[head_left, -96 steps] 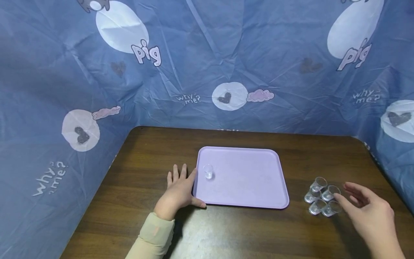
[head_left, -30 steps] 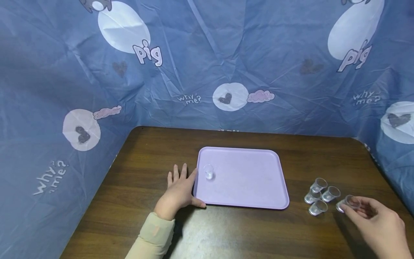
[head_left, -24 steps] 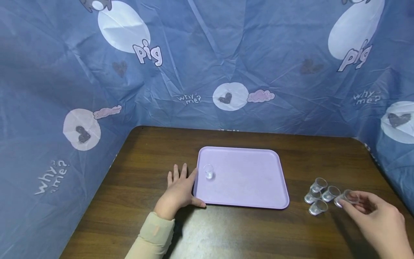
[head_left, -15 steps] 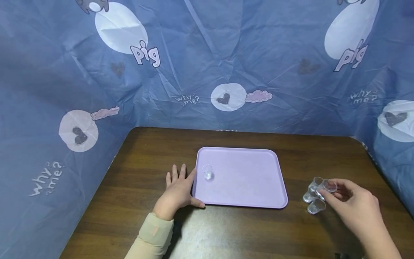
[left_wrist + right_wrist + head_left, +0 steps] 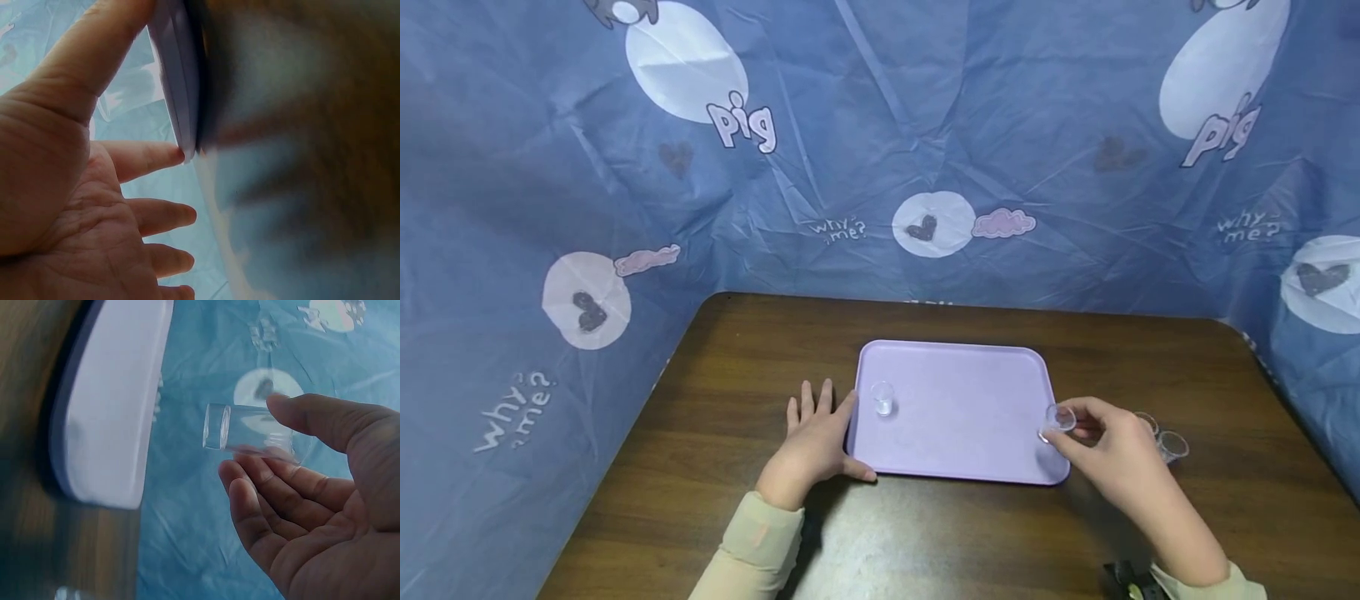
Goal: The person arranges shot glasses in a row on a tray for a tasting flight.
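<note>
My right hand (image 5: 1112,446) pinches a clear shot glass (image 5: 250,428) between thumb and fingers. In the head view this glass is over the right edge of the lilac tray (image 5: 970,408); in the right wrist view it is raised off the tray surface. Spread fingers of my left hand (image 5: 808,458) touch the tray's left rim, thumb at the near corner. Another shot glass (image 5: 883,400) stands upright on the left part of the tray. Behind my right hand, two more glasses (image 5: 1172,447) show in part; the hand and forearm hide the rest of that cluster.
The brown wooden table (image 5: 955,542) carries the tray near its middle. Blue printed cloth (image 5: 820,167) hangs behind and along the sides. A small black object (image 5: 1131,579) is at my right sleeve near the bottom edge.
My right hand took hold of one glass from the right-hand cluster, drew it right, then carried it left to the tray's right edge. My left hand and the tray stayed put.
</note>
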The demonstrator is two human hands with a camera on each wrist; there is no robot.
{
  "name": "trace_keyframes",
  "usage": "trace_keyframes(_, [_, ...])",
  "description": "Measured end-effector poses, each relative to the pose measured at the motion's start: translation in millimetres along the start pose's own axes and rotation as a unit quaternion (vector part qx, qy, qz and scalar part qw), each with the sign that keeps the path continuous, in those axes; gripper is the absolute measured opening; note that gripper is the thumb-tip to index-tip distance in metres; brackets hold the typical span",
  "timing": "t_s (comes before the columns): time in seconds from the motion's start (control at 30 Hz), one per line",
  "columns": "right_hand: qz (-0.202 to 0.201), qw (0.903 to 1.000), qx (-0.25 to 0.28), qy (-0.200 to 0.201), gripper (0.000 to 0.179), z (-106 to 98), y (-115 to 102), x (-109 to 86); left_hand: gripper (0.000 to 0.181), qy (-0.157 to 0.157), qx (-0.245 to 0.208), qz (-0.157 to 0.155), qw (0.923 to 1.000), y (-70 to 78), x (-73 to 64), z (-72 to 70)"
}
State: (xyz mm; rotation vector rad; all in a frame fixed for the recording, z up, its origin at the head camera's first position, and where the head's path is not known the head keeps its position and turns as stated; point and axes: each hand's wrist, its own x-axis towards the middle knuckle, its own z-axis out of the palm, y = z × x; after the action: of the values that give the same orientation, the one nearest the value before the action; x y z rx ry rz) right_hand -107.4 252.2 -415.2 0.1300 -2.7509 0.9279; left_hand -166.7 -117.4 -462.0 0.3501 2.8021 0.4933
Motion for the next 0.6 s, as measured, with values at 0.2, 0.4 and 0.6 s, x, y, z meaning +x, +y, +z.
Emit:
trace_keyframes(0.2, [-0.007, 0.9991, 0.028, -0.029, 0.031, 15, -14, 13.4, 0.127, 0.000, 0.002, 0.000, 1.0000, 0.5, 0.5, -0.2])
trace_keyframes(0.4, [-0.013, 0.9976, 0.051, -0.043, 0.028, 35, -21, 24.8, 0.127, -0.003, 0.002, 0.000, 1.0000, 0.6, 0.7, 0.2])
trace_keyframes(0.6, [-0.015, 0.9946, 0.077, -0.068, 0.025, 55, -29, 34.7, 0.128, -0.003, 0.003, -0.002, 1.0000, 1.2, 0.2, -0.6])
